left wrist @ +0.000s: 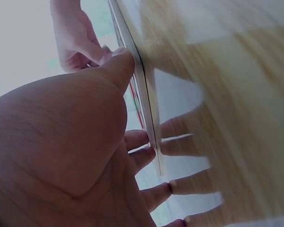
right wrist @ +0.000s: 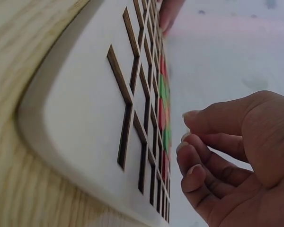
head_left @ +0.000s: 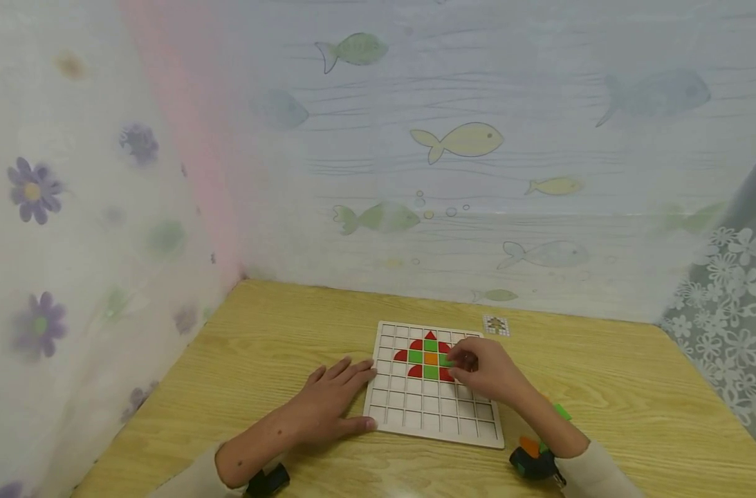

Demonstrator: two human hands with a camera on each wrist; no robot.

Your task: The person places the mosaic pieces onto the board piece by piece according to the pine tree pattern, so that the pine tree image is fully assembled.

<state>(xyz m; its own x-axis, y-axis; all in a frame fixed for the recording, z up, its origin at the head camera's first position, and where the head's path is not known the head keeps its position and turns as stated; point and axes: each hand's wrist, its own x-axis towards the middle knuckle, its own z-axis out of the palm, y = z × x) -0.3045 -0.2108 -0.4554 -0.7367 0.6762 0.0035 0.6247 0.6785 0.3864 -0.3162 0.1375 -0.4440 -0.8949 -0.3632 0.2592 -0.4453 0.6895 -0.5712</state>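
Pointing toward the wall [head_left: 278, 180] — the pattern's [head_left: 430, 358] midline ends in a red triangle [head_left: 430, 336].

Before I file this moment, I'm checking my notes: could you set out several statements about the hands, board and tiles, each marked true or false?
1. The left hand touches the board. True.
2. The tile amid the green tiles is blue. False: an orange tile sits there.
3. The small patterned card lies on the table, off the board. True.
4. The right hand lies flat on the table. False: it is curled over the board.
5. A red triangle is the tile nearest the board's far edge. True.
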